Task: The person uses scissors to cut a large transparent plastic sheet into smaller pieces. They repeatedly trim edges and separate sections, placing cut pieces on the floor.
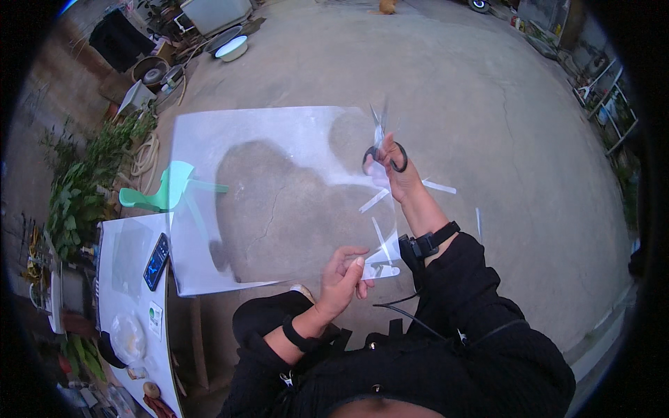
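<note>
A large clear plastic sheet point(251, 125) spans the space before me, reflecting pale light, with the concrete floor visible through it. My left hand point(339, 282) pinches its near edge at the right corner, where a folded bright flap point(381, 270) shows. At the sheet's right edge, my right hand point(394, 167) holds scissors point(378, 130) with black handles. Their blades point away from me and are apart, slightly blurred. Some right-hand fingers look hazy behind the sheet. Narrow pale strips point(440, 186) lie on the floor near my right forearm, some seen through the sheet.
Left of me, a white table point(116, 230) bears a smartphone point(156, 262), a printed card point(156, 320) and a clear plastic item point(128, 337). Beyond stand a green plastic chair point(175, 183), a coiled hose point(145, 157), plants point(73, 219) and a basin point(231, 48).
</note>
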`<act>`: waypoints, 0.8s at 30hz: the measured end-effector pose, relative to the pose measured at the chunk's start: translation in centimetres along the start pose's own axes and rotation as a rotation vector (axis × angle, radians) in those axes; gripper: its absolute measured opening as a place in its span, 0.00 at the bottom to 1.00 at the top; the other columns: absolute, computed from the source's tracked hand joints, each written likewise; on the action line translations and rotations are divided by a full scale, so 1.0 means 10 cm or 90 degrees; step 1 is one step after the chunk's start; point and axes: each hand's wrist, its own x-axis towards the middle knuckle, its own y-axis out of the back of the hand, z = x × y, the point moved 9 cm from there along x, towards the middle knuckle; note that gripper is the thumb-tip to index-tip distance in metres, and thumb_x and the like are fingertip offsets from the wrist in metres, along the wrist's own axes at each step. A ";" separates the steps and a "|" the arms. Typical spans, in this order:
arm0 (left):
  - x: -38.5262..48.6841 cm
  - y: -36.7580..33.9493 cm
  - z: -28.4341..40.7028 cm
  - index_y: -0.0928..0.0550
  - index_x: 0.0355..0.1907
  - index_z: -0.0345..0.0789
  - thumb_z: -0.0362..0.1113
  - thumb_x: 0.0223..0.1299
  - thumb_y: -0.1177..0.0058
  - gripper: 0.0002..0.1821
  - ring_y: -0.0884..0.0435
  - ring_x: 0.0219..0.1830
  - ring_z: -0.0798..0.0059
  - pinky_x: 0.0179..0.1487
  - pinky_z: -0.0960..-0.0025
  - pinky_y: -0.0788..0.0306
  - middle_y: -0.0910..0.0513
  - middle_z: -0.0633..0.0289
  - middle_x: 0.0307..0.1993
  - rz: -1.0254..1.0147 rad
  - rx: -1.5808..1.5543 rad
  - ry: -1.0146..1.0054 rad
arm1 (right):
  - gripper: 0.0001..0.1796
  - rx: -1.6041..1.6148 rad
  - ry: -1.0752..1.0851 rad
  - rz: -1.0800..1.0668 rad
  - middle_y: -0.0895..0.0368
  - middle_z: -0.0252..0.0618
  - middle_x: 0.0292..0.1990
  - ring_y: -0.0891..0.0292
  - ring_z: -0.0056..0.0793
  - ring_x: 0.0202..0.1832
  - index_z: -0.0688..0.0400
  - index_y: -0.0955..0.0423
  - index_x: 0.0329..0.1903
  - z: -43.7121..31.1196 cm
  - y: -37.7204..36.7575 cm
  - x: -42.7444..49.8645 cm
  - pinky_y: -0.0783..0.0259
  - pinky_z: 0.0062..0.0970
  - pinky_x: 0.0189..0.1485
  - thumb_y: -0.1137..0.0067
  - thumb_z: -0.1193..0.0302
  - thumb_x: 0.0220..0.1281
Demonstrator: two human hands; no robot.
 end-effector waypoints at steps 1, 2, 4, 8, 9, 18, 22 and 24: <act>0.00 0.00 0.00 0.32 0.51 0.31 0.34 0.66 0.58 0.14 0.29 0.13 0.83 0.17 0.82 0.35 0.23 0.58 0.20 -0.002 -0.007 -0.005 | 0.28 -0.049 -0.014 0.049 0.39 0.21 0.16 0.42 0.12 0.16 0.48 0.36 0.20 0.01 0.08 0.01 0.49 0.14 0.15 0.41 0.37 0.44; 0.00 0.01 0.01 0.32 0.51 0.31 0.34 0.66 0.58 0.14 0.29 0.13 0.83 0.17 0.82 0.35 0.23 0.58 0.20 -0.003 -0.015 -0.010 | 0.28 -0.103 -0.026 -0.005 0.40 0.21 0.16 0.44 0.12 0.15 0.48 0.37 0.21 0.00 0.07 -0.01 0.49 0.14 0.15 0.42 0.37 0.44; 0.01 0.02 0.01 0.32 0.51 0.31 0.34 0.66 0.58 0.14 0.29 0.13 0.83 0.17 0.82 0.35 0.23 0.58 0.20 -0.005 -0.020 -0.015 | 0.28 -0.093 -0.011 -0.015 0.40 0.21 0.15 0.45 0.11 0.14 0.48 0.37 0.21 0.00 0.07 0.00 0.50 0.13 0.14 0.42 0.37 0.44; 0.01 0.03 -0.02 0.32 0.50 0.31 0.35 0.66 0.57 0.14 0.29 0.13 0.82 0.17 0.83 0.35 0.23 0.58 0.20 -0.014 -0.014 -0.005 | 0.29 0.073 -0.027 -0.025 0.38 0.22 0.15 0.47 0.10 0.13 0.48 0.37 0.22 0.01 0.04 0.08 0.52 0.12 0.13 0.43 0.35 0.44; 0.00 0.03 -0.05 0.32 0.50 0.31 0.35 0.66 0.57 0.14 0.29 0.13 0.82 0.17 0.83 0.35 0.23 0.58 0.20 -0.015 -0.010 0.012 | 0.30 0.032 -0.014 -0.015 0.39 0.22 0.14 0.46 0.10 0.13 0.49 0.37 0.21 -0.02 0.07 0.08 0.51 0.12 0.13 0.44 0.34 0.43; 0.03 0.07 0.03 0.31 0.50 0.30 0.35 0.65 0.57 0.14 0.29 0.14 0.83 0.17 0.83 0.36 0.24 0.60 0.20 -0.030 -0.022 -0.005 | 0.34 -0.047 -0.020 0.001 0.41 0.22 0.13 0.48 0.10 0.13 0.49 0.37 0.20 -0.10 0.08 0.01 0.50 0.11 0.13 0.49 0.30 0.42; 0.00 0.08 0.03 0.30 0.50 0.31 0.35 0.65 0.57 0.14 0.29 0.13 0.83 0.17 0.83 0.36 0.23 0.59 0.20 -0.041 0.002 -0.018 | 0.33 0.004 -0.039 -0.034 0.40 0.22 0.13 0.48 0.09 0.12 0.49 0.36 0.20 -0.09 0.05 0.05 0.51 0.11 0.12 0.50 0.30 0.43; 0.02 0.13 0.03 0.30 0.50 0.31 0.35 0.65 0.57 0.14 0.29 0.13 0.83 0.17 0.83 0.36 0.23 0.58 0.20 -0.012 -0.007 -0.016 | 0.32 -0.051 -0.024 -0.010 0.35 0.25 0.14 0.44 0.09 0.12 0.51 0.35 0.20 -0.12 0.11 0.03 0.53 0.10 0.11 0.47 0.33 0.45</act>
